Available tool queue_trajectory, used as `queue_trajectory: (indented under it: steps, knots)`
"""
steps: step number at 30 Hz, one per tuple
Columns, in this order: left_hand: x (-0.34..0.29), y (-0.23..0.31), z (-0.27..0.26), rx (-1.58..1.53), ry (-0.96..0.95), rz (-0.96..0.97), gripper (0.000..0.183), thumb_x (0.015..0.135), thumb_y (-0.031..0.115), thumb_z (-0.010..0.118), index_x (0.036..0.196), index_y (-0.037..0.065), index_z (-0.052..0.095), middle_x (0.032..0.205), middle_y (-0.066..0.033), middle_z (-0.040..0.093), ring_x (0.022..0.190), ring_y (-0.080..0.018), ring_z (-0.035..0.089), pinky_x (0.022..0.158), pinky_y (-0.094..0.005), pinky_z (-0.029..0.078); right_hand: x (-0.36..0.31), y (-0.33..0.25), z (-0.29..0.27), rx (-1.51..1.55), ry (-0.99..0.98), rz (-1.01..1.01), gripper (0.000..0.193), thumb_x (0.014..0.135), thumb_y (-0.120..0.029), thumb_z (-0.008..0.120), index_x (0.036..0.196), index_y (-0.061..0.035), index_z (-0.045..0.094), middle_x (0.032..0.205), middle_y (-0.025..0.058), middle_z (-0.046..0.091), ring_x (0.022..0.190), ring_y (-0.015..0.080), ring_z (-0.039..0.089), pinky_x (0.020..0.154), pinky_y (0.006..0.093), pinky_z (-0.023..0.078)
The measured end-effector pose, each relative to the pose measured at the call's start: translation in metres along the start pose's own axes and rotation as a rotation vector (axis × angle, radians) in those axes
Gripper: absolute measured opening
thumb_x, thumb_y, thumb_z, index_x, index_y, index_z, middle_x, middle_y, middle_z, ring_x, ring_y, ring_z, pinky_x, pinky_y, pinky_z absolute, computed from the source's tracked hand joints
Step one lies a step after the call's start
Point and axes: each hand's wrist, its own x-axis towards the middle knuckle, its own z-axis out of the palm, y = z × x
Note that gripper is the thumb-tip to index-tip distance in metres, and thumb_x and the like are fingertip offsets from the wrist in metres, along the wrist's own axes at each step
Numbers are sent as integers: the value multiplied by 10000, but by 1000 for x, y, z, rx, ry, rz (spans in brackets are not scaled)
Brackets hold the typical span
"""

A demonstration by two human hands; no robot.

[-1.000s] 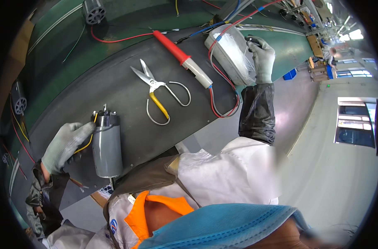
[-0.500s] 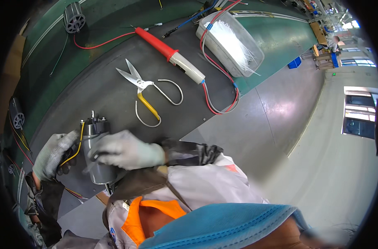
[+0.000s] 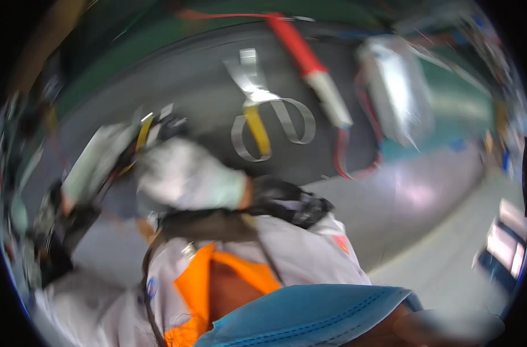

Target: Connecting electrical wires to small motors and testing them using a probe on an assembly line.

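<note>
The whole view is smeared by motion. My right hand (image 3: 188,173), in a pale work glove, lies over a grey cylindrical motor and hides most of its body. The motor's dark terminal end (image 3: 172,124) shows just beyond the glove. My left hand (image 3: 99,159), also gloved, is at the motor's left side, beside a yellow wire (image 3: 143,133) that runs down from the terminal end. The fingers of both hands are too blurred to make out, and so is anything held in them.
Scissors (image 3: 255,95) with one yellow-wrapped handle lie on the dark mat beyond my right hand. Farther right are a red-and-cream stick-shaped tool (image 3: 315,75) with a cable and a bin of white cable ties (image 3: 399,87). The table's front edge passes right of my right forearm.
The view has swung, so the scissors, tool and bin appear farther right and higher. Both hands stay by the motor, and my right hand now covers more of it.
</note>
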Motion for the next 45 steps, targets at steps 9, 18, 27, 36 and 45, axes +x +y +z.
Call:
queue_trajectory:
  steps: [9,18,27,36,45]
  knots:
    - [16,-1,39,-550,417,-536,285,956,180,715,1116,-56,714,889,-6,690,804,-52,593,722,-239,513,3,13,-20,134,-31,191,252,823,-86,635,1066,-82,704,1187,88,682,891,254,667,776,403,548]
    - [13,-10,60,-374,584,-99,194,937,140,711,1044,-20,737,917,-58,704,765,-79,626,699,-255,529,33,9,-37,973,368,1119,378,962,-14,604,1334,57,605,942,94,743,723,76,632,650,217,486]
    - [14,-4,51,-435,482,-149,187,927,127,705,1040,-18,735,925,-99,714,774,-142,661,718,-291,541,40,19,-41,924,236,1213,501,953,46,586,1444,66,494,898,126,742,658,88,618,597,209,488]
    - [47,-16,54,-93,685,265,178,916,93,700,1043,-27,731,947,-143,729,812,-198,699,748,-317,553,49,59,-55,1052,-68,1179,462,933,-15,622,1373,102,544,798,54,685,587,69,593,508,201,455]
    - [52,-9,58,-362,684,70,102,895,11,690,966,-58,719,865,-114,700,764,-167,641,728,-305,522,16,55,-15,-76,177,440,182,863,-149,644,1015,-75,712,917,118,709,861,314,701,728,419,561]
